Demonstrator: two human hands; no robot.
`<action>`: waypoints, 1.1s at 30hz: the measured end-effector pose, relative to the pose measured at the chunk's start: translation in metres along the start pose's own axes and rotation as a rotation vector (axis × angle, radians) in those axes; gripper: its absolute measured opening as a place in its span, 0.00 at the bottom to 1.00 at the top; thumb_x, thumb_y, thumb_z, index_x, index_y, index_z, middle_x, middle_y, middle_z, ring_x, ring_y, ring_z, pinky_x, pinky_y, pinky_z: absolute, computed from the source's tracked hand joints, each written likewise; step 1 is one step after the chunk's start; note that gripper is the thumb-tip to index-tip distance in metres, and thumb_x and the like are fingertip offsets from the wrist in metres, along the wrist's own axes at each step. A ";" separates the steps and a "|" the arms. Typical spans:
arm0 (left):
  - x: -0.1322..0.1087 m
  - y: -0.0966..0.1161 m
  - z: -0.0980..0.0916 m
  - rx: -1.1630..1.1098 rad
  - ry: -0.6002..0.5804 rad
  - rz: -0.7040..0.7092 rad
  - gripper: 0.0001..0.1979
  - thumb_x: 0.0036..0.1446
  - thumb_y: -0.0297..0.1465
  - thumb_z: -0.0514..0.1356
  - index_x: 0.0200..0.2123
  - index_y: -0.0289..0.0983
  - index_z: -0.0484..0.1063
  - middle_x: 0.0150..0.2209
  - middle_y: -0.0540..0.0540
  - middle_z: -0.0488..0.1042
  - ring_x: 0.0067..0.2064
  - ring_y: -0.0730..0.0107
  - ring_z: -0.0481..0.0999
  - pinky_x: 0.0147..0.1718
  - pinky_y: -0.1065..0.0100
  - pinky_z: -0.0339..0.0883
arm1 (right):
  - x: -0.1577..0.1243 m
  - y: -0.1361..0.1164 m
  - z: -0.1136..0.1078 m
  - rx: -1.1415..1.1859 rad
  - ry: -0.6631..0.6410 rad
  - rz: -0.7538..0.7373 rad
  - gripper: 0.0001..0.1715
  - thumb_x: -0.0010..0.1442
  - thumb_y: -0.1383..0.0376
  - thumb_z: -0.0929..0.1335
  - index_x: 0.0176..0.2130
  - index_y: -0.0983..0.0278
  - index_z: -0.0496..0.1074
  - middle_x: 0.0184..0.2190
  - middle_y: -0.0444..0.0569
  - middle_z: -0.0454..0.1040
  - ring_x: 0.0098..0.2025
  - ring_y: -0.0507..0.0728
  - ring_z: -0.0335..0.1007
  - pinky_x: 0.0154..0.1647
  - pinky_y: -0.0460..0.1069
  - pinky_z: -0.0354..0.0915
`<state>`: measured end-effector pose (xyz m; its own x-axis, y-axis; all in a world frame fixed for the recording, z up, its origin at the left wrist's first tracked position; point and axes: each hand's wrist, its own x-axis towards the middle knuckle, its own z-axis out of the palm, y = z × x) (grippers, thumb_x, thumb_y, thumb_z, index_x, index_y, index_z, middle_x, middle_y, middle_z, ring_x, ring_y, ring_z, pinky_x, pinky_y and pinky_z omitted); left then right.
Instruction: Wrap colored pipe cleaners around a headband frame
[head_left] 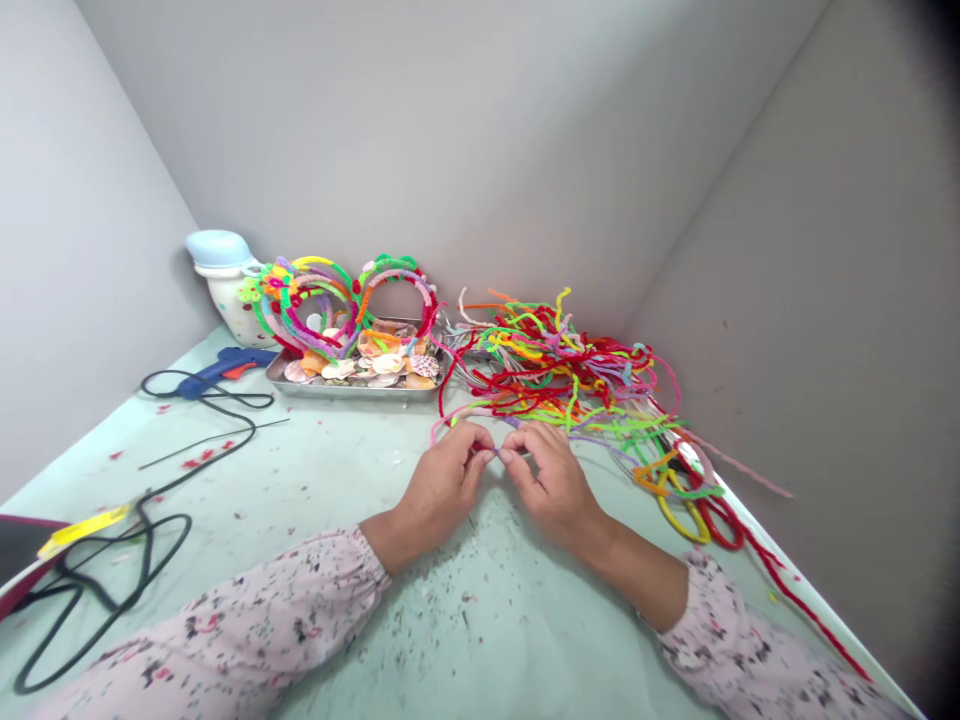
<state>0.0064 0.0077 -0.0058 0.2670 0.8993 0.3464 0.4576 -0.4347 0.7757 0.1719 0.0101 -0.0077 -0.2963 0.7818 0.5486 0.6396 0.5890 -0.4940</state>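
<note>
My left hand (pixel 450 475) and my right hand (pixel 551 480) meet above the middle of the table, thumbs and forefingers pinched close together. Between the fingertips a short bit of a thin purplish pipe cleaner (pixel 496 453) shows; most of it is hidden by the fingers. Just beyond the hands lies a tangled heap of coloured pipe cleaners (pixel 555 350), some strands running right behind the knuckles. Left of that heap, several headbands wrapped in pipe cleaners (pixel 397 265) stand on a metal tray (pixel 360 391) of seashells (pixel 386 363).
A blue glue gun (pixel 225 368) lies at the left, its black cord (pixel 142 530) looping toward the front. Behind it stands a white jar with a light blue lid (pixel 221 250). Scissors with yellow and red handles (pixel 686 510) lie at the right edge. Grey walls enclose the table (pixel 360 450).
</note>
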 end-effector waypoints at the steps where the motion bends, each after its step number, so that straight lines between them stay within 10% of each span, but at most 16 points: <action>1: 0.000 0.000 0.000 0.003 -0.001 0.003 0.04 0.60 0.27 0.51 0.35 0.37 0.65 0.30 0.50 0.67 0.30 0.71 0.64 0.29 0.71 0.57 | 0.000 0.000 0.000 0.001 -0.005 0.001 0.07 0.63 0.65 0.62 0.33 0.62 0.65 0.31 0.46 0.68 0.37 0.56 0.63 0.42 0.53 0.57; 33: 0.001 0.000 0.000 0.028 -0.010 0.036 0.05 0.59 0.25 0.51 0.35 0.37 0.65 0.31 0.50 0.67 0.31 0.71 0.64 0.30 0.71 0.56 | -0.001 0.000 0.003 -0.083 -0.052 -0.028 0.11 0.65 0.66 0.58 0.31 0.63 0.63 0.30 0.47 0.66 0.36 0.56 0.61 0.40 0.53 0.57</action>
<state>0.0060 0.0086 -0.0057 0.2924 0.8826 0.3682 0.4710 -0.4680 0.7478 0.1703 0.0095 -0.0101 -0.3499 0.7764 0.5243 0.6863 0.5933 -0.4206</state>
